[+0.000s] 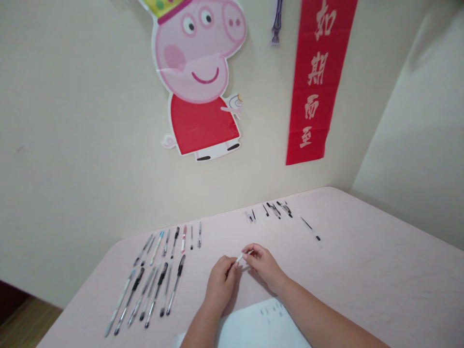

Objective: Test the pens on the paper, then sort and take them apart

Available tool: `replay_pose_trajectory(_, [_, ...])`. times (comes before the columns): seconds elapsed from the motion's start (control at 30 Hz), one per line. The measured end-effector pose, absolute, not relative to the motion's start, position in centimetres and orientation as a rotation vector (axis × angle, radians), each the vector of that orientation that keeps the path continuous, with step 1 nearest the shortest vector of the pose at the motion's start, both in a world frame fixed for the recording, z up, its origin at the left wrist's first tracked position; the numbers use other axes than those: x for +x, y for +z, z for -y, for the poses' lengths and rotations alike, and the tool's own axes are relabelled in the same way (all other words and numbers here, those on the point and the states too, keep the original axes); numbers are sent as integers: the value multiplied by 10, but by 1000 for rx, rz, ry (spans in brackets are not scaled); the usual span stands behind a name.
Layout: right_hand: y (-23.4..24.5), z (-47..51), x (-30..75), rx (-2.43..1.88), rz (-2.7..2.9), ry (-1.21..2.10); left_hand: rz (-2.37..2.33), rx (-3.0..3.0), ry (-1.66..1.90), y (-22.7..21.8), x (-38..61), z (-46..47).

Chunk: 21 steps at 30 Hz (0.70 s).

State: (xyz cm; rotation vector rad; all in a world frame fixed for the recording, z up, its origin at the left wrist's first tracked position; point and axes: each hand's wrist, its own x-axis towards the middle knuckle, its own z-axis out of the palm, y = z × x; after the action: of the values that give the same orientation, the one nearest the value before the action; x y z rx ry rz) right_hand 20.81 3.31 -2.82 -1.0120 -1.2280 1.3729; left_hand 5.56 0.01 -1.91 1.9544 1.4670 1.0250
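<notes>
Pinching a pen (239, 258) at lower centre, our left fingers (228, 261) and right fingers (253, 248) are apparently steadying it from both sides.

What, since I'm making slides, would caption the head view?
Left hand and right hand hold a slim item above a pink table bearing rows of pens.

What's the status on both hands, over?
Left hand and right hand pinching slim white-ended item. Paper on near side. Pens in rows, off left.
</notes>
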Motion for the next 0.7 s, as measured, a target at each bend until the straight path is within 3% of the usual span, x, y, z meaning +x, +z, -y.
replay_pose_trajectory(0.7, [-27,-37,212,-976,1063,1408,-1488,1963,1005,-18,55,1])
